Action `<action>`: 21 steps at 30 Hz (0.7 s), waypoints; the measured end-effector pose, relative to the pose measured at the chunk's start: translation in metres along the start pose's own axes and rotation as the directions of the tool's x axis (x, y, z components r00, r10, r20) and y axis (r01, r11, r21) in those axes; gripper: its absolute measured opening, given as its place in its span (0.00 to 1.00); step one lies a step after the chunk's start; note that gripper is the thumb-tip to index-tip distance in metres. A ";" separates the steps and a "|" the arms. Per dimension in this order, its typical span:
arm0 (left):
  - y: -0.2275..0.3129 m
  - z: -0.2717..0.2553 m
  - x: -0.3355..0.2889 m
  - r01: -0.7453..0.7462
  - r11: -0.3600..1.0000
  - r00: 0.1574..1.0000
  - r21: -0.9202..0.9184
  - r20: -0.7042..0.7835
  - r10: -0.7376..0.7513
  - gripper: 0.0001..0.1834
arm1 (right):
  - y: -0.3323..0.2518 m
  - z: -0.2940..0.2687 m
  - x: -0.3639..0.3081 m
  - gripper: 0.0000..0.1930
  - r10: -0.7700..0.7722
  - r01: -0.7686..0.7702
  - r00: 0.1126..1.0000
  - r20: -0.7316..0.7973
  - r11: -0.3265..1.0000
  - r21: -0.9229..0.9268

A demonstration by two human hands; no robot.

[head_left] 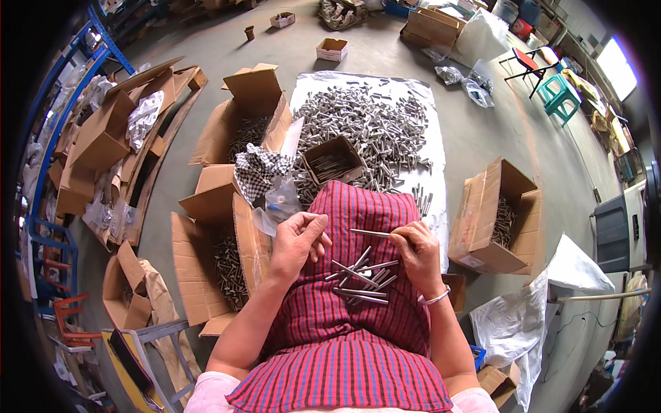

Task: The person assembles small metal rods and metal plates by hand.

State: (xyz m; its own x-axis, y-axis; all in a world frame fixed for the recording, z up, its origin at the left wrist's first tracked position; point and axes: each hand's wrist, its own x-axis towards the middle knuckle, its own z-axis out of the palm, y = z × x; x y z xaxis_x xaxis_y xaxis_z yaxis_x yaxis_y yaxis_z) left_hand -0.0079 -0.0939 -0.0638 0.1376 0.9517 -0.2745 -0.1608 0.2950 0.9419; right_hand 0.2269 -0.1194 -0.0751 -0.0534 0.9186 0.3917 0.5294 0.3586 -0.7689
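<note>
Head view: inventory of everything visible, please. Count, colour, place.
Held rod: one, silver, in right hand
Lap rods: around ten, silver, on lap cloth
Rod pile: too many to count, silver-grey, on sheet
Sheet: one, white, floor ahead
Small box: one, brown, in the pile
Large boxes: three, brown, two left, one right
Checked rag: one, black-and-white, beside left boxes
Pallet: one, wooden, left
Chair: one, red and black, upper right
Stool: one, green, near chair
Racking: uncounted, blue, left edge
Plastic: several pieces, white or clear, both sides
Lap cloth: one, red striped, over thighs
Edge clutter: too small to list
Bangle: one, pale, right wrist
Left hand: one, bare, above lap
Right hand: one, bare, above lap
</note>
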 end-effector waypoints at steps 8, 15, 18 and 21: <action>-0.007 0.001 0.005 -0.006 1.000 1.000 -0.012 0.001 0.006 0.14 | -0.022 -0.033 0.031 0.07 0.081 -0.082 0.989 0.127 0.997 0.002; -0.006 -0.006 0.006 -0.006 1.000 1.000 -0.019 0.002 0.006 0.13 | -0.023 0.028 0.045 0.09 -0.245 0.529 0.785 0.569 0.743 -0.410; -0.007 -0.018 0.001 -0.001 0.998 1.000 -0.059 -0.012 0.000 0.13 | -0.019 0.037 0.035 0.08 -0.222 0.434 0.826 0.518 0.837 -0.333; -0.009 -0.032 -0.009 0.010 0.996 0.999 -0.085 -0.033 -0.013 0.13 | -0.037 0.031 0.024 0.10 -0.189 0.376 0.846 0.499 0.875 -0.305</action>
State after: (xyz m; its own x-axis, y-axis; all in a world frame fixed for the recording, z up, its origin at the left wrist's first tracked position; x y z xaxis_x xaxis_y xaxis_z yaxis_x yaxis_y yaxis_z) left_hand -0.0392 -0.1019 -0.0763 0.1072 0.9502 -0.2927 -0.2419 0.3104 0.9193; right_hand 0.1800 -0.1058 -0.0527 -0.5678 0.7919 0.2247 0.7013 0.6083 -0.3716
